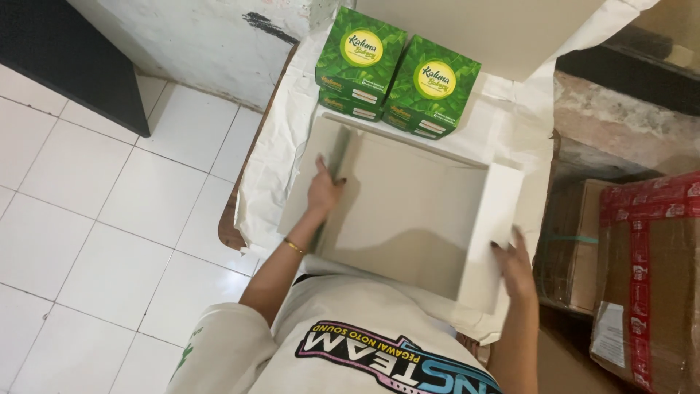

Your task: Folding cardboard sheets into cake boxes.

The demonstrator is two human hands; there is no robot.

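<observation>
**Flat carton being folded up at the bench**

While both side flaps stood raised, the person was shaping a pale carton [408, 211] that lay on the cloth-covered bench [270, 175], just in front of the green boxes [397, 73]. Her left hand [323, 191] pressed flat and spread against the left flap; the right hand [516, 264] lay open-fingered on the outer face of the right flap, gripping nothing. It looked like the wall-folding step. Squaring the walls would call for steady, even pressure from both sides.
</observation>
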